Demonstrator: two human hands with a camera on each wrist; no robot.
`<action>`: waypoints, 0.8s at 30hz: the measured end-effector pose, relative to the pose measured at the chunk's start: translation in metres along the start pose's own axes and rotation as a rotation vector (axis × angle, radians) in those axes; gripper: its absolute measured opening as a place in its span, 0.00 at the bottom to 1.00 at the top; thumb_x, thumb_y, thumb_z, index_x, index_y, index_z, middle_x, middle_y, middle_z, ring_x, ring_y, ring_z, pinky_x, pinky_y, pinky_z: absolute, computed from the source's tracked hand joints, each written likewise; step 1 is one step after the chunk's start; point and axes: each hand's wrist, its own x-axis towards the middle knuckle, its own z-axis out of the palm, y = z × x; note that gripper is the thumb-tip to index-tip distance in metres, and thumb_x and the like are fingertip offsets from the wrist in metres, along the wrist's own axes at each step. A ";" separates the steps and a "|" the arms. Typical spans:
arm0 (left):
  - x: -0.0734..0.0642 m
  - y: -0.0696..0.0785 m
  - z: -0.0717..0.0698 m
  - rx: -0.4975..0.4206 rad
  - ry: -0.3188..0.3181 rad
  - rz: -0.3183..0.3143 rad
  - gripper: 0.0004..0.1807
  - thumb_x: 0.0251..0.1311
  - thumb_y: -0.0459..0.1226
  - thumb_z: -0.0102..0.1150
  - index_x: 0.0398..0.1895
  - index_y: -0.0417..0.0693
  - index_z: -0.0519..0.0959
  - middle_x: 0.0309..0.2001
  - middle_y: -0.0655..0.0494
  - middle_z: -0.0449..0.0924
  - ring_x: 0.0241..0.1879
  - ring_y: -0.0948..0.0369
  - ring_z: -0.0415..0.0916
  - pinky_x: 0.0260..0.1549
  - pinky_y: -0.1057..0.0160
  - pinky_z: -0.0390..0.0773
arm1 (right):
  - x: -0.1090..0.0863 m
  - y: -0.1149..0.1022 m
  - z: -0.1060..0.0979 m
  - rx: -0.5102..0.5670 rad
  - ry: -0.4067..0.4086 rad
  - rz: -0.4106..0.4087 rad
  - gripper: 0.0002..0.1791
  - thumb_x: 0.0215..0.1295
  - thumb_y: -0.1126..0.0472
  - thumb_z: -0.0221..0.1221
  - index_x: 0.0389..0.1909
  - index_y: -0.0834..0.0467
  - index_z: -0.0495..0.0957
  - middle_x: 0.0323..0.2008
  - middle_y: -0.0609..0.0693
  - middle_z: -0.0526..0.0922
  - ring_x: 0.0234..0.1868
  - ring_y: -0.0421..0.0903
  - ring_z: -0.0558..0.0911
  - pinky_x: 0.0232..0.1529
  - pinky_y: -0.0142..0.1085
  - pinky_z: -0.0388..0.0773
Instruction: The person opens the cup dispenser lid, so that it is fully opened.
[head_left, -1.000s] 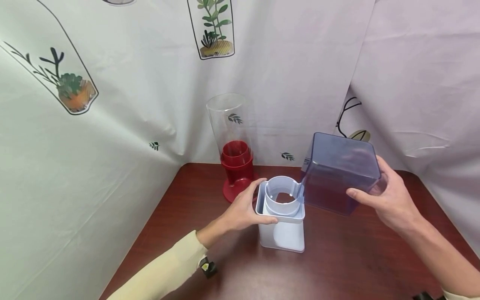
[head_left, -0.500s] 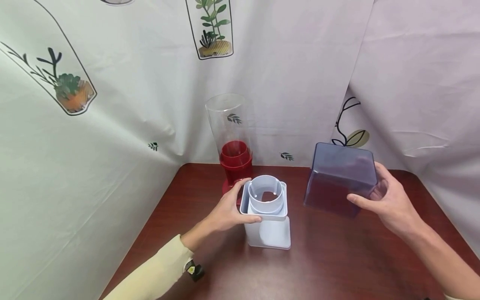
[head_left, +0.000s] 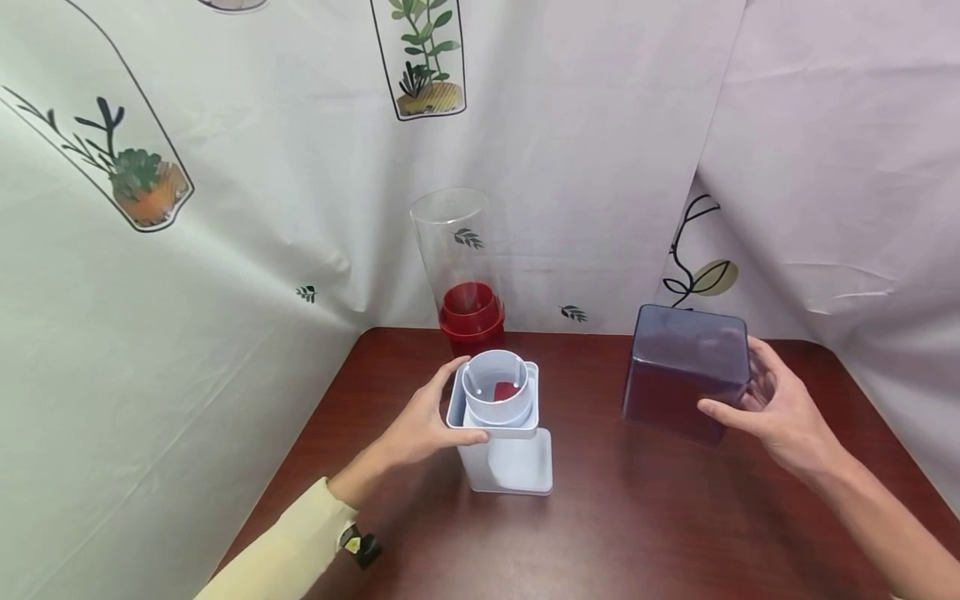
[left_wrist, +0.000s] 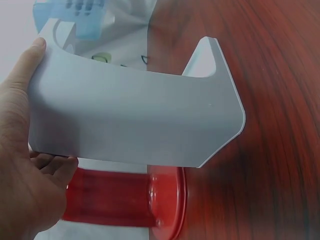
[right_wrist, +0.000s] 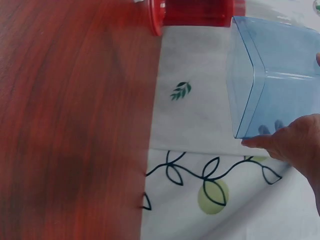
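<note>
In the head view my left hand (head_left: 422, 423) grips the top of a white plastic dispenser base (head_left: 519, 465) from its left side. The base has a square rim, a round collar and a flat foot plate. My right hand (head_left: 783, 410) holds a translucent blue square container (head_left: 688, 343) by its right side, flat closed face upward. In the right wrist view the container (right_wrist: 287, 82) hangs above table height, apart from the base. The left wrist view shows fingers curled over the edge of the base (left_wrist: 125, 110); whether its foot touches the table is unclear.
Behind the white base stands a red dispenser stand (head_left: 472, 323) with a clear round tube (head_left: 452, 242) on top. The dark red wooden table (head_left: 615, 533) ends at a white printed curtain (head_left: 562, 167) at the back and sides.
My left hand has carried the white base leftward, in front of the red stand. My right hand has lowered the blue container and moved it slightly right, away from the base.
</note>
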 end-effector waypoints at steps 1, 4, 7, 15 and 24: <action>-0.001 -0.001 -0.003 -0.003 0.000 -0.004 0.59 0.47 0.45 0.86 0.81 0.53 0.59 0.67 0.57 0.75 0.63 0.56 0.75 0.63 0.47 0.78 | -0.001 0.002 -0.001 -0.017 0.002 0.006 0.47 0.55 0.88 0.65 0.74 0.54 0.66 0.61 0.44 0.81 0.52 0.35 0.84 0.52 0.22 0.79; -0.004 -0.004 -0.010 -0.010 0.001 -0.014 0.60 0.47 0.44 0.86 0.82 0.52 0.59 0.68 0.56 0.75 0.64 0.55 0.75 0.63 0.46 0.78 | -0.002 0.009 -0.005 -0.060 0.011 0.025 0.48 0.55 0.87 0.67 0.73 0.52 0.67 0.60 0.42 0.82 0.53 0.34 0.83 0.53 0.20 0.77; -0.007 -0.007 -0.016 -0.017 0.001 -0.023 0.60 0.48 0.44 0.86 0.82 0.52 0.58 0.69 0.56 0.74 0.65 0.54 0.74 0.63 0.45 0.78 | -0.003 0.015 -0.009 -0.090 0.017 0.046 0.48 0.55 0.86 0.67 0.73 0.50 0.66 0.60 0.39 0.81 0.54 0.32 0.82 0.54 0.19 0.76; -0.012 -0.010 -0.028 -0.002 0.000 -0.039 0.59 0.49 0.45 0.85 0.82 0.55 0.58 0.70 0.56 0.72 0.67 0.52 0.72 0.65 0.41 0.76 | -0.008 0.030 -0.016 -0.120 0.002 0.056 0.47 0.56 0.84 0.68 0.73 0.51 0.65 0.61 0.38 0.80 0.56 0.30 0.82 0.53 0.19 0.77; -0.017 -0.014 -0.043 0.031 0.010 -0.052 0.60 0.49 0.46 0.85 0.83 0.53 0.58 0.70 0.54 0.73 0.67 0.51 0.71 0.66 0.38 0.74 | -0.017 0.046 -0.027 -0.172 -0.007 0.050 0.48 0.56 0.84 0.68 0.75 0.52 0.63 0.62 0.35 0.78 0.59 0.27 0.80 0.54 0.19 0.76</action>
